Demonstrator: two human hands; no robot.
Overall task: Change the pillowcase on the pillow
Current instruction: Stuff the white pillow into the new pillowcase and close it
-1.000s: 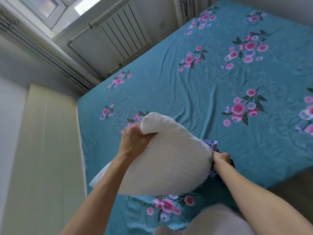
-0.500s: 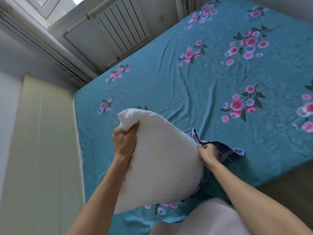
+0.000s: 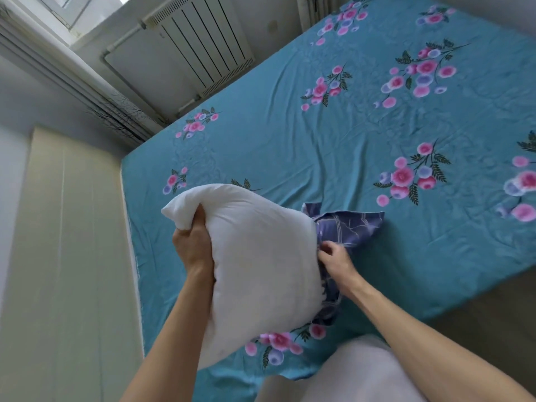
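Observation:
A bare white pillow (image 3: 261,271) is held up above the near left part of the bed. My left hand (image 3: 193,246) grips its upper left corner, bunching the fabric. A dark blue patterned pillowcase (image 3: 348,224) sticks out from behind the pillow's right edge and lies partly on the sheet. My right hand (image 3: 333,259) pinches the pillowcase fabric right at the pillow's right edge. Most of the pillowcase is hidden behind the pillow.
The bed carries a teal sheet (image 3: 333,146) with pink flower prints. A white radiator (image 3: 200,44) stands on the wall beyond the bed's far left corner. A pale headboard panel (image 3: 66,256) runs along the left. My light-coloured clothing (image 3: 359,378) shows at the bottom.
The pillow has been lifted and tilted more upright. More of the blue pillowcase now shows at its right, spread on the sheet. My right hand has stayed at the pillow's right edge.

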